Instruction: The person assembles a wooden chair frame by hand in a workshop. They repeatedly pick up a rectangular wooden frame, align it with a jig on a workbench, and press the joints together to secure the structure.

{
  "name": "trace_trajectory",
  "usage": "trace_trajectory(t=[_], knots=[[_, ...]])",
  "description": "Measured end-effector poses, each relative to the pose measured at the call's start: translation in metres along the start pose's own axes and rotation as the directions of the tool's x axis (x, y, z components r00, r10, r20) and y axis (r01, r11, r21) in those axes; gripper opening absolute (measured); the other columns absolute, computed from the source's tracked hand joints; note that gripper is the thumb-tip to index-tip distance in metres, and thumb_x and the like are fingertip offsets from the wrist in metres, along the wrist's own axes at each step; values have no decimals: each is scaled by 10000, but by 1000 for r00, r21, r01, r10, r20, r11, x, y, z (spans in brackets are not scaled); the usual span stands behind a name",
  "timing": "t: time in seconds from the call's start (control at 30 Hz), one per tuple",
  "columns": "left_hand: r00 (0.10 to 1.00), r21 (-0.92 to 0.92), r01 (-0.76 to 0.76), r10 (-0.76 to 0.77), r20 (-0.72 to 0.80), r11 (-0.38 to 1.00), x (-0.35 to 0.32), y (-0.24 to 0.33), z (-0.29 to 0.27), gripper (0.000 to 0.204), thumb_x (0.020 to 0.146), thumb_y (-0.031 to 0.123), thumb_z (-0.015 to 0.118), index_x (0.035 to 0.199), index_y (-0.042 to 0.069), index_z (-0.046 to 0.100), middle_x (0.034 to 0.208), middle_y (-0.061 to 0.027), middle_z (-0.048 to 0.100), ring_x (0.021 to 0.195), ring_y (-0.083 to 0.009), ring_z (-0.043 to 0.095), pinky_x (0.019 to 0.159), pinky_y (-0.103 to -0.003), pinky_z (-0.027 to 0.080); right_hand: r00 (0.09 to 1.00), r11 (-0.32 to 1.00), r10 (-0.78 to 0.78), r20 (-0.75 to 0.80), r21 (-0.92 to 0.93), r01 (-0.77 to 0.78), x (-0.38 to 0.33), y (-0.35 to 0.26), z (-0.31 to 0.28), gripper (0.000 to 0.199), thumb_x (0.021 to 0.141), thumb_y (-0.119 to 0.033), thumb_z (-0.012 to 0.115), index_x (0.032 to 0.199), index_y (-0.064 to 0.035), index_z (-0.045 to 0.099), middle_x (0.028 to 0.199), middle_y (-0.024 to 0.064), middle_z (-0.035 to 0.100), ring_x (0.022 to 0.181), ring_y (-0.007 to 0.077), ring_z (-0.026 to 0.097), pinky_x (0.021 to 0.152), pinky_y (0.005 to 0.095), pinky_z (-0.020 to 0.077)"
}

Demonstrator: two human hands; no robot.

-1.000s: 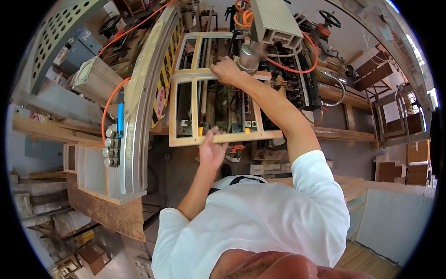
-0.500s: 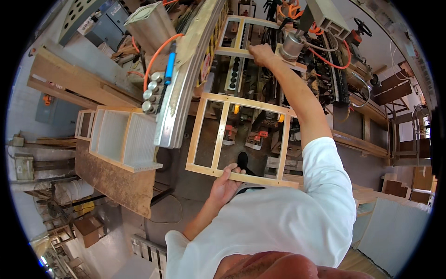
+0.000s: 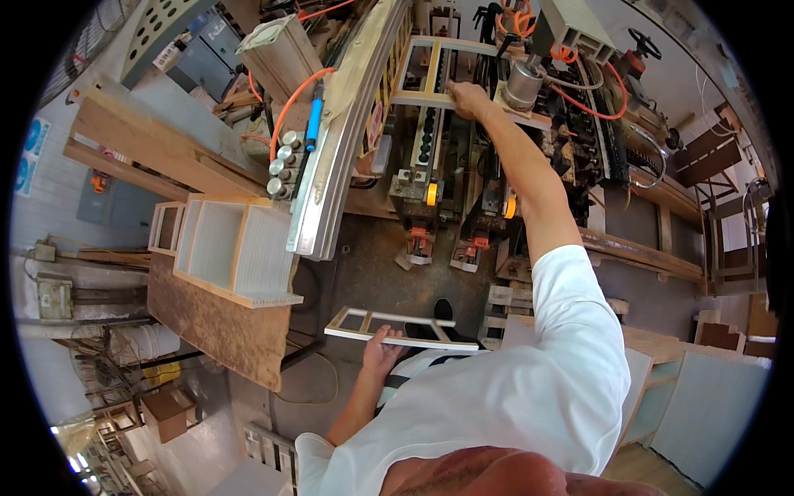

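Observation:
Low in front of my body, my left hand [image 3: 381, 350] is closed on the near rail of a pale wooden frame [image 3: 438, 342]. This frame is tipped so that it shows nearly edge-on, with crossbars inside. My right arm reaches far forward into a machine. There my right hand [image 3: 470, 101] grips the near rail of a second wooden frame [image 3: 422, 99], close to a metal cylinder [image 3: 523, 84]. That frame lies across the machine bed, and its right end is partly hidden by my hand and the cylinder.
A silver metal beam [image 3: 318, 202] with knobs and a blue tube runs along the machine's left side. Open pale box units [image 3: 256, 264] stand on a brown board [image 3: 211, 331] at the left. Red pedals [image 3: 418, 240] sit below the machine. Light panels [image 3: 703, 405] stand at the right.
The frame in my left hand has dropped down and tilted from facing up to nearly edge-on, uncovering the machine's lower parts. My right hand stays on the far frame.

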State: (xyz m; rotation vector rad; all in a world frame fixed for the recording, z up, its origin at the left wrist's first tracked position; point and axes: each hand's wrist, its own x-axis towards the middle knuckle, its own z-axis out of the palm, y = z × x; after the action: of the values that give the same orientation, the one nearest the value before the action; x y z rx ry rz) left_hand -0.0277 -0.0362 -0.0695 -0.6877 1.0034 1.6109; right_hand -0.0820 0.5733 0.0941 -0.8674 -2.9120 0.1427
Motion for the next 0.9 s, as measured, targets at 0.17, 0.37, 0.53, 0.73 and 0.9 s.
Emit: trace_trajectory(t=[0.17, 0.37, 0.53, 0.73, 0.9], knots=[[991, 1, -83, 82, -109, 997, 34, -3, -6, 204, 907, 171, 622, 1064, 59, 556, 1059, -82, 577, 1114, -290, 538, 1031, -511, 393, 998, 997, -69, -6, 21, 69, 1, 5, 0, 401, 772, -23, 563, 1172, -38, 529, 1008, 207, 649, 987, 388, 605, 808, 477, 488], [997, 126, -74, 78, -25, 989, 46, -1, 26, 171, 914, 254, 618, 1019, 122, 587, 1005, -8, 611, 1089, -238, 572, 977, -517, 424, 992, 993, -110, 56, -28, 112, -2, -1, -12, 306, 779, -27, 574, 1084, -34, 549, 976, 183, 659, 956, 367, 620, 786, 465, 488], [998, 251, -65, 67, -1, 966, 35, 0, 49, 245, 943, 260, 555, 1143, 120, 547, 1110, -36, 592, 1144, -258, 554, 949, -592, 407, 986, 990, -118, 120, -58, 126, -2, -4, -18, 305, 789, -28, 572, 1093, -42, 550, 1002, 176, 659, 979, 354, 617, 786, 465, 487], [986, 288, -168, 157, 60, 943, 5, 3, 72, 283, 929, 186, 576, 1183, 71, 529, 1117, -76, 594, 1109, -273, 583, 872, -510, 500, 988, 989, -128, 84, -63, 133, 6, 11, -5, 383, 764, 6, 549, 1143, -45, 527, 942, 188, 650, 896, 383, 613, 731, 483, 484], [945, 312, -327, 296, 142, 892, -34, 8, 67, 317, 913, 139, 592, 1194, 15, 516, 1133, -114, 595, 1103, -267, 587, 860, -460, 519, 983, 988, -100, 155, -101, 117, 15, 11, -1, 480, 736, -64, 635, 1198, -54, 505, 987, 150, 654, 944, 363, 615, 766, 475, 487]])
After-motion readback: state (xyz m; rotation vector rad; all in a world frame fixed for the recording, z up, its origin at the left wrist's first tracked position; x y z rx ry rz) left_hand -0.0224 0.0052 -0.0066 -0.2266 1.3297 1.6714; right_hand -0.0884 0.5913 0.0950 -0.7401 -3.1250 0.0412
